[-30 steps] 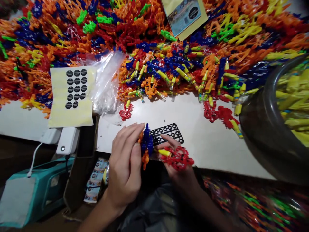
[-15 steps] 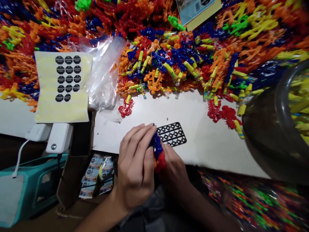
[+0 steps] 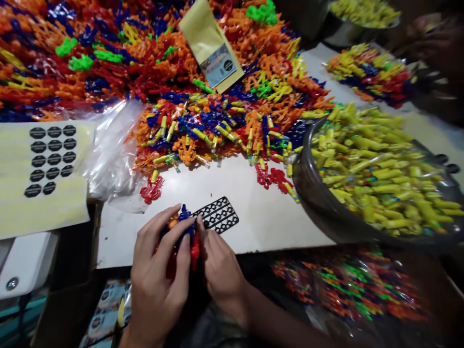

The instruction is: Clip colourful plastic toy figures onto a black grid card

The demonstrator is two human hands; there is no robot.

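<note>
My left hand (image 3: 159,270) is wrapped round a small bundle of plastic toy figures (image 3: 185,227) in blue, red and orange, at the front edge of the white table (image 3: 271,212). Close beside it, my right hand (image 3: 224,270) has its fingers curled together against the bundle's right side. Whatever its fingertips pinch is hidden. Just beyond the fingertips lies a black plastic grid of small rings (image 3: 219,215), flat on the table. Red figures (image 3: 151,188) with yellow-wrapped tubes lie behind my left hand, and more red figures (image 3: 277,179) lie to the right.
A big heap of coloured figures (image 3: 119,63) fills the back, with a yellow card packet (image 3: 213,48) on it. Clear bags (image 3: 116,150) and a sticker sheet (image 3: 76,193) are left. A dark tub (image 3: 308,169) of yellow tubes stands right. Another person's hands (image 3: 435,34) show far right.
The view has swung right, bringing the tub and another person's hands into sight. My left fingers have spread somewhat round the bundle, and my right fingertips have come up beside its top.
</note>
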